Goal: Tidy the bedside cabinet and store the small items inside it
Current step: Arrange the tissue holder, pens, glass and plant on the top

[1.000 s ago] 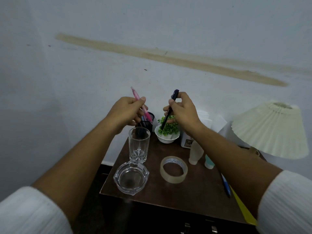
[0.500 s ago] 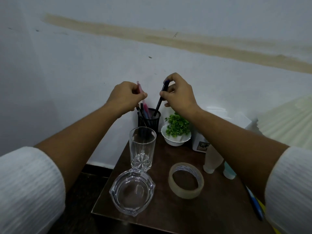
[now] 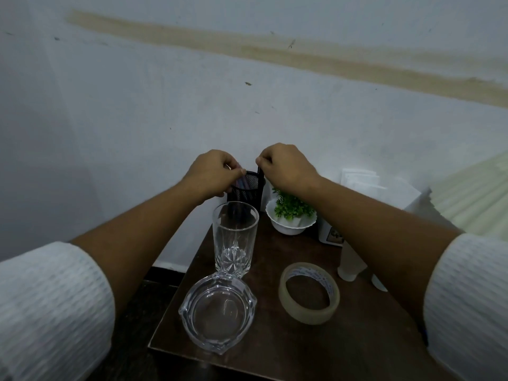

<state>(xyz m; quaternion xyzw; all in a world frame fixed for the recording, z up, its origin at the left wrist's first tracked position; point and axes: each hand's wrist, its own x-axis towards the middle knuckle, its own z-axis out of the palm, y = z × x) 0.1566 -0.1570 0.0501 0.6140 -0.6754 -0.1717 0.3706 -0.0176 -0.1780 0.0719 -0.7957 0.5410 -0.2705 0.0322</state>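
Both hands crowd the rim of the black mesh pen holder (image 3: pixel 248 189) at the far left of the surface (image 3: pixel 354 339), hiding most of the pens. The left hand (image 3: pixel 211 174) has its grip pinched on a pinkish pen (image 3: pixel 243 180); the right hand (image 3: pixel 286 166) pinches a dark pen (image 3: pixel 259 174), both sunk into the holder. The right forearm covers a white tube (image 3: pixel 349 264) in part.

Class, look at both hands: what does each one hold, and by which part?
The left hand pinches a pink pen's top end; the right hand pinches a dark pen's top end, both over the pen cup.
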